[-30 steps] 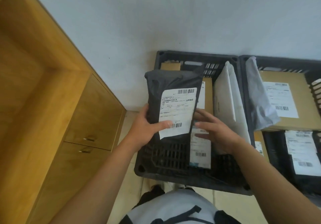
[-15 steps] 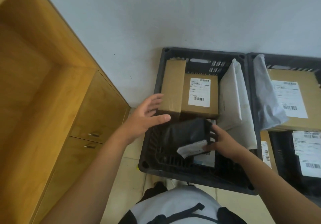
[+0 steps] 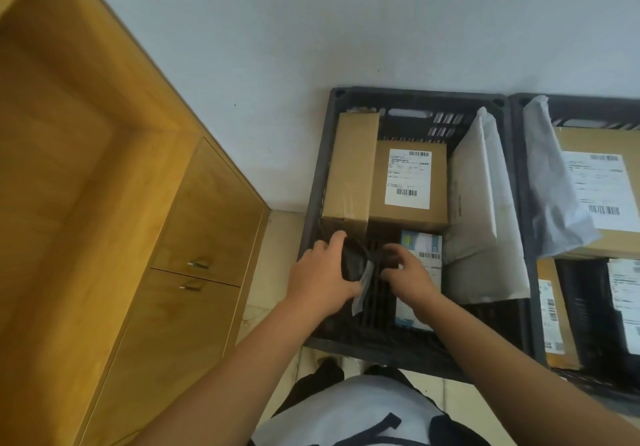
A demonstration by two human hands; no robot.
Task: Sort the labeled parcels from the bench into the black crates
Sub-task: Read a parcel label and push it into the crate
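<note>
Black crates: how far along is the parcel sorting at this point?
Done: the left crate holds a tall cardboard box, a labelled box and a white mailer; the right crate holds a large box. In hand: the left hand and right hand hold a black parcel low in the left crate. Left: releasing it. No waiting parcels show in this view, so the remainder cannot be judged.

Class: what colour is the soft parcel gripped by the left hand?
The soft parcel is black; head view.

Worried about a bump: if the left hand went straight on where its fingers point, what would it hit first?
Likely the near end of the tall cardboard box in the left black crate; the left hand, gripping the black parcel, is almost touching it, though depth is unclear.
</note>
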